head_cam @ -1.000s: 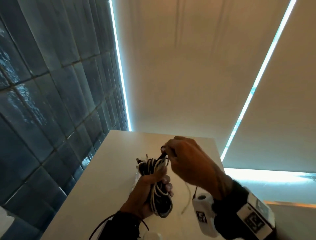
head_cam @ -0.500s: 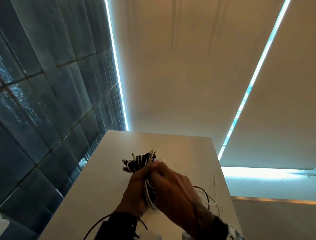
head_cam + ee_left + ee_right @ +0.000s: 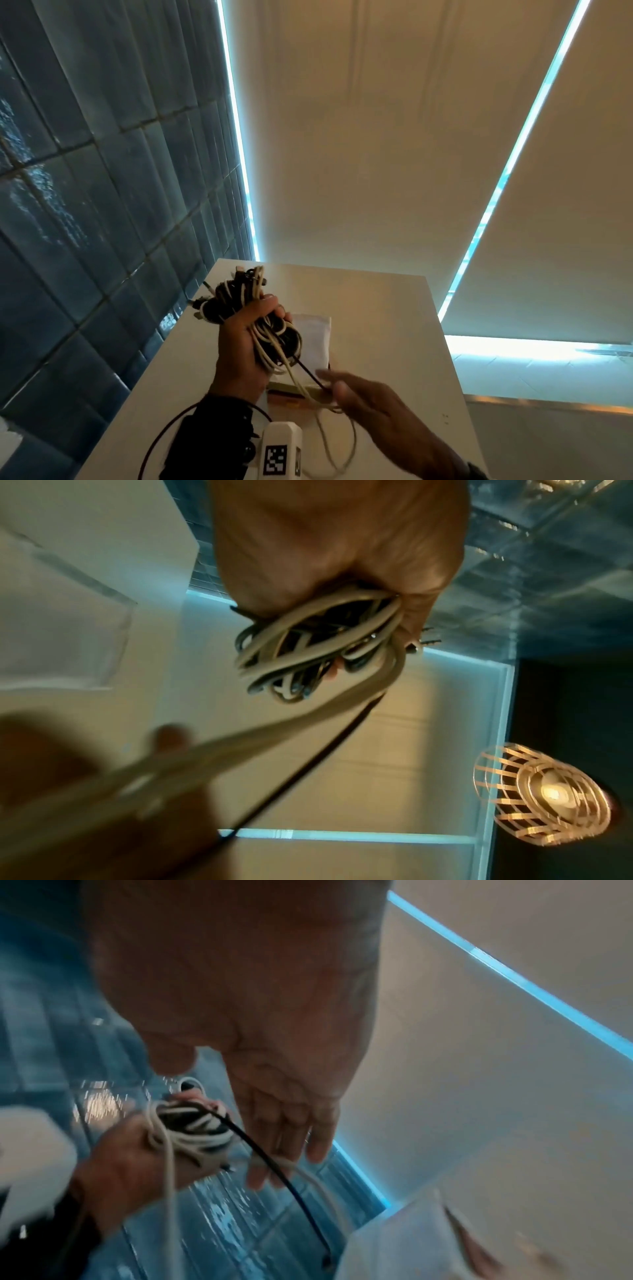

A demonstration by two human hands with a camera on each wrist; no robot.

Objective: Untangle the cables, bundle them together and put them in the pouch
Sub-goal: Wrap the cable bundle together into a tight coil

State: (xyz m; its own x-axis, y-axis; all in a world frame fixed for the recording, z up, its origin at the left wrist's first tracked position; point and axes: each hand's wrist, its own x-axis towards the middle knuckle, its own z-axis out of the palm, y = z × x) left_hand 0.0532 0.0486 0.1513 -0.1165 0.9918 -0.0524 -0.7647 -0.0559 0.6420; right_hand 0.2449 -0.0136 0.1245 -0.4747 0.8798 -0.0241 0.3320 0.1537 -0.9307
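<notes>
My left hand (image 3: pixel 255 329) grips a coiled bundle of black and white cables (image 3: pixel 236 298) above the table, plug ends sticking out at the top. The left wrist view shows the coils (image 3: pixel 308 647) bulging from the fist (image 3: pixel 342 547). A white tail (image 3: pixel 296 380) and a black tail (image 3: pixel 308 371) run from the bundle down to my right hand (image 3: pixel 356 397). That hand's fingers (image 3: pixel 284 1137) are straight, thumb apart, with both tails draped across them. The clear white pouch (image 3: pixel 313 337) lies flat on the table behind the hands.
The white table (image 3: pixel 383 318) is narrow, with a dark tiled wall (image 3: pixel 102 171) along its left edge and blinds (image 3: pixel 376 137) behind. A white camera block (image 3: pixel 281 452) sits on my left wrist. A caged lamp (image 3: pixel 541 796) hangs overhead.
My right hand has left the bundle and swung down to the right, drawing the white and black tails out. The left hand raised the bundle, and the pouch has come into view.
</notes>
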